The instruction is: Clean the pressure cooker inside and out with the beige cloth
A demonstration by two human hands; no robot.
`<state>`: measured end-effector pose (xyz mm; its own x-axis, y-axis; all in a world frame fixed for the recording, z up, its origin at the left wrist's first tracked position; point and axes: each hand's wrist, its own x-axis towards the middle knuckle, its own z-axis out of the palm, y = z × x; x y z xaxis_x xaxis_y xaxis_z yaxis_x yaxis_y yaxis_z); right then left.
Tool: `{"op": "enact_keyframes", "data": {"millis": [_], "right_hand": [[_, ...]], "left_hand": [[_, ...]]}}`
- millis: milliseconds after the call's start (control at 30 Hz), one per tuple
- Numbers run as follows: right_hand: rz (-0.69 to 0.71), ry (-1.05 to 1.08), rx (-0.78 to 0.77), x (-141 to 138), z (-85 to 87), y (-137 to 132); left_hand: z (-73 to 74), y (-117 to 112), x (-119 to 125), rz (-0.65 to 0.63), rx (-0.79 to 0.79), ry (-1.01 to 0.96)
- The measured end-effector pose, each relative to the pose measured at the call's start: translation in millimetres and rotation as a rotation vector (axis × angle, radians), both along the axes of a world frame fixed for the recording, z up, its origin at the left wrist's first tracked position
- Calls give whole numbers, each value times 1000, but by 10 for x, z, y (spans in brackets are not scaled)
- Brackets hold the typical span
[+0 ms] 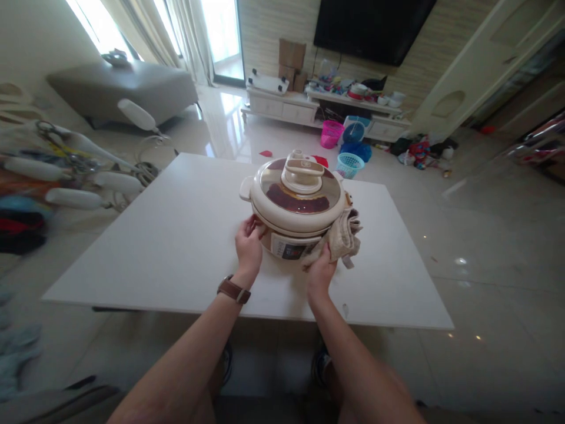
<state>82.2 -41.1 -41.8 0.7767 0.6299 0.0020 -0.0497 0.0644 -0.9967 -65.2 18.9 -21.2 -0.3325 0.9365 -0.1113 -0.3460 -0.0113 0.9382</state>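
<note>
A cream electric cooking pot with a glass lid stands upright on the white table. The lid's beige knob handle is on top, and a label with a dark panel is on the pot's front. My left hand touches the lower left side of the pot, fingers bent against it, some fingertips hidden. Closed around a folded beige cloth, my right hand holds it against the pot's front right side. A brown-strapped watch is on my left wrist.
Beyond the table, a pink basket and a light blue basket stand on the glossy floor. A low white cabinet lies under the television. On the left is a lamp-like fixture with several white shades.
</note>
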Motion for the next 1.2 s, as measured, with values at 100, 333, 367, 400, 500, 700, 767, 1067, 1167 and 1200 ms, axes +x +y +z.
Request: {"op": "enact_keyframes", "data": {"millis": [100, 333, 367, 400, 500, 700, 767, 1067, 1167, 1200], "right_hand": [[-128, 14, -46, 251, 67, 184], [-35, -57, 53, 361, 105, 239], [-24, -73, 86, 340, 97, 227], [-16, -81, 108, 341, 91, 229], [-40, -42, 81, 487, 67, 324], [-26, 131, -47, 698, -70, 454], [-14, 114, -55, 647, -90, 434], [-36, -110, 108, 192, 43, 190], [73, -318, 205, 96, 80, 110], [90, -364, 218, 96, 91, 103]], "left_hand": [[0, -11, 4, -11, 10, -11], [8, -22, -1, -22, 3, -11], [9, -22, 2, -19, 5, -11], [11, -24, 6, -17, 7, -12], [21, -34, 11, -22, 14, -18], [16, -46, -1, -46, 6, -22], [9, -43, 1, -43, 12, -21], [6, -35, 28, -16, 10, -16], [-5, -31, 26, -18, 13, -5], [-8, -31, 24, -20, 13, 0]]}}
